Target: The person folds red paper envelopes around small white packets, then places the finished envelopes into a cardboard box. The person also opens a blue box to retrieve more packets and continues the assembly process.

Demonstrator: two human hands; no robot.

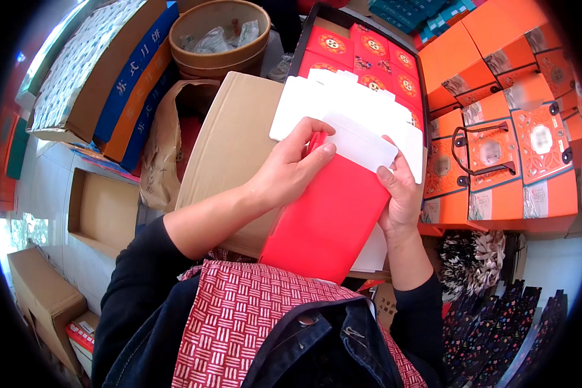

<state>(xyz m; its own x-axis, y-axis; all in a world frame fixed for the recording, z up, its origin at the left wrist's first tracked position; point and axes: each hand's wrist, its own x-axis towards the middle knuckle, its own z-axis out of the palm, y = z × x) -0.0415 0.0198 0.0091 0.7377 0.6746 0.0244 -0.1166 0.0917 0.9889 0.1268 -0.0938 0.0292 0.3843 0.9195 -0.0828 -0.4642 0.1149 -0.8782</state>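
Between my two hands is a long red box (pixel 336 210), flat-sided, with its near end against my patterned apron. A white flap (pixel 362 139) stands out at its far end. My left hand (pixel 297 158) grips the far left corner, thumb on top and fingers curled at the flap's edge. On the right side, my right hand (pixel 398 191) holds the box with the thumb on the edge near the flap; its other fingers are partly hidden behind. Flat white card pieces (pixel 291 107) with notched edges lie just beyond and under the box.
A brown cardboard carton (pixel 229 129) lies beneath my left forearm. Beyond is a black-rimmed tray (pixel 303 40) of red patterned boxes. Orange gift boxes (pixel 491 152), one with a handle, are stacked at right. At left stand a wooden tub (pixel 220 61), a paper bag (pixel 161 161) and blue boxes (pixel 132 77).
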